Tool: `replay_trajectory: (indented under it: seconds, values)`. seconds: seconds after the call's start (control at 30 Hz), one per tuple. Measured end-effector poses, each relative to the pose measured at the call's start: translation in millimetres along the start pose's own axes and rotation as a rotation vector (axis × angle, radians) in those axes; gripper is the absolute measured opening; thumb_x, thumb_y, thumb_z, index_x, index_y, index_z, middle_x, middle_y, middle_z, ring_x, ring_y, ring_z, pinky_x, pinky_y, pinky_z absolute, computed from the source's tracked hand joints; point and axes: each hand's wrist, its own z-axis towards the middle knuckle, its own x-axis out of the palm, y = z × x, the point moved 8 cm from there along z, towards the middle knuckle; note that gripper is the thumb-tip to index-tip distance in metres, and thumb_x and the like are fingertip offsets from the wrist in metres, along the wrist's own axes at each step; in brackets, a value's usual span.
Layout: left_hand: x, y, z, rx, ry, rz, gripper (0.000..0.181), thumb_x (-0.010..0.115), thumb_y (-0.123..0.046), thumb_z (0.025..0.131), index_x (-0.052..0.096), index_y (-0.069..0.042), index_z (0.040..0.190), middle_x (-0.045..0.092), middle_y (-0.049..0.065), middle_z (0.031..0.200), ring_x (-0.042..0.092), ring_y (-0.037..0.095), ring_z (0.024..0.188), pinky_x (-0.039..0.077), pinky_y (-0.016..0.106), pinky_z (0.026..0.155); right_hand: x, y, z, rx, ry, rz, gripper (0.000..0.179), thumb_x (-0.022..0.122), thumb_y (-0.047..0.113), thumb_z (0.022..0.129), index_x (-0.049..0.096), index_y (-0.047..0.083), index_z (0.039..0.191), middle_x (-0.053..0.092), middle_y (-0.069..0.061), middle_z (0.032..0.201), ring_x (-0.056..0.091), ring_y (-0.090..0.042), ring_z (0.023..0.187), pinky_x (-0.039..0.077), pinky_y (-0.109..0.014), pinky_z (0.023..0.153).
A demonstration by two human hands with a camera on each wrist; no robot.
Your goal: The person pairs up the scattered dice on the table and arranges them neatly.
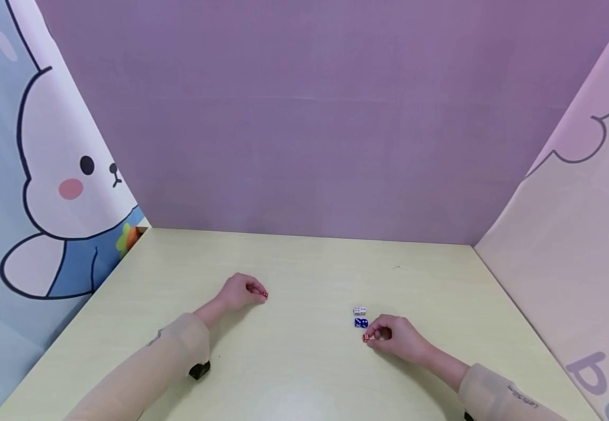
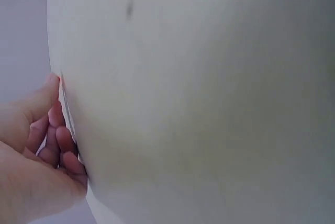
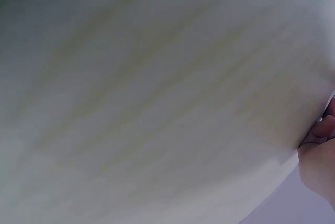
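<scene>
My left hand (image 1: 241,292), left of the table's middle, pinches a small red die (image 1: 265,294) between thumb and fingertips, at or just above the tabletop. On the right, my right hand (image 1: 400,339) pinches another red die (image 1: 366,338). Just beyond that die sit blue dice (image 1: 360,323) side by side, and behind them a pair of white dice (image 1: 359,311). In the left wrist view the left hand (image 2: 36,145) shows at the left edge, its die mostly hidden. Only part of the right hand (image 3: 318,156) appears in the right wrist view; its die is out of sight there.
The pale wooden table (image 1: 283,263) meets a purple backdrop (image 1: 304,117) at its far edge. A rabbit-print sheet (image 1: 73,146) stands at the left and a pale pink sheet (image 1: 562,234) at the right. A small dark mark (image 1: 396,267) lies far right on the table.
</scene>
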Motion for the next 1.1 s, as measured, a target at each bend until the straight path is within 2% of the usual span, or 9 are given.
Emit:
replay_trajectory:
  seconds: [0.2, 0.3, 0.63, 0.8, 1.1]
  values:
    - [7.0, -6.6, -10.0, -0.049, -0.037, -0.008, 0.012, 0.081, -0.011, 0.072, 0.072, -0.011, 0.081, 0.067, -0.005, 0.075, 0.056, 0.009, 0.070, 0.044, 0.026, 0.070, 0.2, -0.6, 0.6, 0.003, 0.002, 0.001, 0.013, 0.075, 0.015, 0.079, 0.067, 0.015, 0.089, 0.056, 0.008, 0.077, 0.043, 0.000, 0.066, 0.038, -0.016, 0.056]
    - [11.0, -10.8, -15.1, -0.053, -0.057, -0.008, 0.012, 0.081, -0.010, 0.071, 0.072, -0.011, 0.080, 0.067, -0.005, 0.073, 0.056, 0.008, 0.068, 0.044, 0.024, 0.067, 0.7, -1.8, 1.0, 0.006, 0.003, 0.003, 0.013, 0.075, 0.015, 0.079, 0.067, 0.015, 0.089, 0.056, 0.008, 0.077, 0.043, -0.001, 0.066, 0.038, -0.016, 0.056]
    - [27.6, -26.4, -29.8, -0.002, -0.073, -0.044, 0.012, 0.081, -0.006, 0.069, 0.072, -0.010, 0.077, 0.066, -0.005, 0.067, 0.056, 0.007, 0.062, 0.044, 0.024, 0.065, 2.0, -5.5, 1.5, 0.014, 0.004, 0.010, 0.013, 0.076, 0.016, 0.078, 0.067, 0.016, 0.088, 0.056, 0.008, 0.076, 0.044, -0.001, 0.066, 0.038, -0.016, 0.056]
    - [35.6, -33.9, -36.5, -0.001, -0.048, -0.044, 0.013, 0.081, -0.006, 0.070, 0.072, -0.010, 0.078, 0.064, -0.005, 0.067, 0.055, 0.006, 0.063, 0.044, 0.022, 0.064, 2.8, -6.1, 1.4, 0.017, 0.007, 0.015, 0.013, 0.076, 0.016, 0.078, 0.067, 0.016, 0.088, 0.057, 0.008, 0.078, 0.045, -0.001, 0.066, 0.038, -0.016, 0.056]
    - [51.5, -49.8, -44.6, 0.052, 0.027, -0.057, 0.013, 0.082, -0.010, 0.070, 0.073, -0.011, 0.079, 0.062, -0.007, 0.067, 0.053, 0.005, 0.063, 0.042, 0.022, 0.065, 2.5, -3.3, 0.7, 0.019, 0.010, 0.012, 0.014, 0.076, 0.016, 0.078, 0.067, 0.016, 0.089, 0.056, 0.008, 0.077, 0.044, -0.002, 0.066, 0.038, -0.015, 0.057]
